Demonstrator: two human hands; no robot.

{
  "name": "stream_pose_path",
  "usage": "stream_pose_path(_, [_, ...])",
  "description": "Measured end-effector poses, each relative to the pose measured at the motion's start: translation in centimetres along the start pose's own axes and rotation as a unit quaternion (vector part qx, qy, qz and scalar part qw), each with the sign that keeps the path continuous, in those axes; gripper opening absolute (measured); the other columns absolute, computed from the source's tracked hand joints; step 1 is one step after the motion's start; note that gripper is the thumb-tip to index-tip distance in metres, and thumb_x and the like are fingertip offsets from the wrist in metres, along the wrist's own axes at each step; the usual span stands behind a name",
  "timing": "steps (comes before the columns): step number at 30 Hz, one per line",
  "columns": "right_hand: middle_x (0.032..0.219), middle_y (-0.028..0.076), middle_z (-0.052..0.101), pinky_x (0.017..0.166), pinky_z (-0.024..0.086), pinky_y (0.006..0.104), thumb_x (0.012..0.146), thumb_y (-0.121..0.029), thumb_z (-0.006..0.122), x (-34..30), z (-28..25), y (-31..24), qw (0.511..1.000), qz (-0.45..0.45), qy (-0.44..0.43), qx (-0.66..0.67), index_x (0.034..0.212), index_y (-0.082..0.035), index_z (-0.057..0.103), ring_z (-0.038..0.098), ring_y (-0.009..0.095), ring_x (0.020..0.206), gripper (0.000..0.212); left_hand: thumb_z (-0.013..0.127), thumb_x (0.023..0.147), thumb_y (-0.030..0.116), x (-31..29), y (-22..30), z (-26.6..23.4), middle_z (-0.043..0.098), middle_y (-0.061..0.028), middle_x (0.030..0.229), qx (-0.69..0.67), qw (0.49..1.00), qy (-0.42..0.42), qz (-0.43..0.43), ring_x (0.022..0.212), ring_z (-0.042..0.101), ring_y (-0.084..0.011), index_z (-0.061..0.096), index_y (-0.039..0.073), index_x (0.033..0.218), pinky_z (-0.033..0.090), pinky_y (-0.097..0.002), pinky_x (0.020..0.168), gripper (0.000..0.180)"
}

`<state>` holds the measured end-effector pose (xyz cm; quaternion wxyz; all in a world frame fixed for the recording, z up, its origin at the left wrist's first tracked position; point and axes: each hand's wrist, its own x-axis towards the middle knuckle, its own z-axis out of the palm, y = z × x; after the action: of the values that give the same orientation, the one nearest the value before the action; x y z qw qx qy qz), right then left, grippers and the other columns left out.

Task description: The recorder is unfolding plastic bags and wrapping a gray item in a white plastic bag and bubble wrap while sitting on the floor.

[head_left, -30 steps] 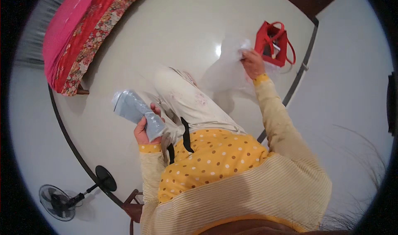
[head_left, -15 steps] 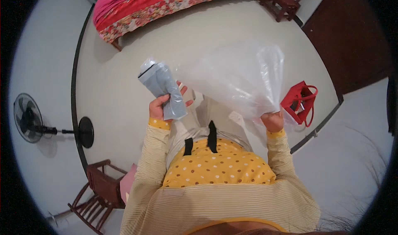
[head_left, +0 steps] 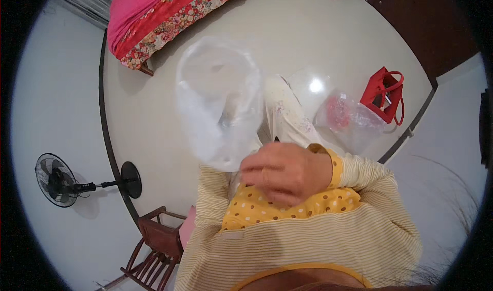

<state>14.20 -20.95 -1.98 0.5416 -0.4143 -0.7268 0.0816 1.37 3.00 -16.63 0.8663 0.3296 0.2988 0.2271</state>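
Watching remotely, I see the translucent bag (head_left: 208, 124) beyond the left sleeve (head_left: 213, 191), mouth open. The right hand (head_left: 282, 173), blurred and curled, is by its lower edge, pinch unreadable; the left hand is hidden. A loose hold could let the bag slip.

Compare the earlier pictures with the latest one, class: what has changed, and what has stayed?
The translucent plastic bag has moved leftward. The right hand has come leftward, in front of the body; blur hides whether it grips the bag. The left hand and wrapped grey-blue packet can no longer be made out. The red tote bag stays on the floor.
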Motion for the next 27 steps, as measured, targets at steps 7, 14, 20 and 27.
stream_pose_path(7, [0.116, 0.019, 0.054, 0.063, 0.048, 0.0343, 0.060, -0.002, 0.056, -0.3, -3.5, 0.2, 0.995, -0.014, 0.009, -0.096, 0.110, -0.001, 0.055, 0.056, 0.027, 0.068, 0.051, 0.058, 0.076, 0.003, -1.5, 0.8, -1.4, 0.062, -0.0141, 0.103, -0.045, 0.999, 0.002, 0.003, 0.094, 0.062, -0.0277, 0.052, -0.004, 0.114, 0.051, -0.0392, 0.086, 0.039])
stream_pose_path(14, [0.121, 0.025, 0.049, 0.065, 0.050, 0.0367, 0.058, -0.002, 0.062, 1.0, -3.1, -0.6, 0.940, 0.158, -0.188, -0.236, 0.118, -0.005, 0.050, 0.059, 0.032, 0.071, 0.061, 0.058, 0.076, 0.002, -2.6, 0.2, -2.8, 0.063, -0.0141, 0.103, -0.099, 0.995, -0.003, -0.011, 0.094, 0.062, -0.0279, 0.053, -0.004, 0.114, 0.050, -0.0396, 0.086, 0.039])
stream_pose_path(20, [0.104, 0.018, 0.056, 0.064, 0.050, 0.0397, 0.062, -0.004, 0.061, -3.3, -3.0, 4.4, 0.878, 0.277, -0.215, -0.327, 0.096, -0.006, 0.060, 0.060, 0.033, 0.075, 0.034, 0.057, 0.076, 0.002, -2.1, 0.4, -4.2, 0.062, -0.0150, 0.103, -0.151, 0.987, -0.002, 0.063, 0.094, 0.062, -0.0281, 0.053, -0.004, 0.115, 0.050, -0.0400, 0.087, 0.039])
stream_pose_path(27, [0.087, 0.014, 0.061, 0.066, 0.049, 0.0334, 0.069, -0.004, 0.058, -6.9, -4.1, 7.3, 0.941, 0.266, -0.072, -0.195, 0.091, -0.004, 0.063, 0.061, 0.029, 0.074, 0.022, 0.057, 0.076, 0.001, -2.7, 1.6, -6.0, 0.063, -0.0139, 0.100, -0.158, 0.982, 0.042, 0.090, 0.092, 0.062, -0.0289, 0.054, -0.003, 0.110, 0.050, -0.0420, 0.087, 0.034])
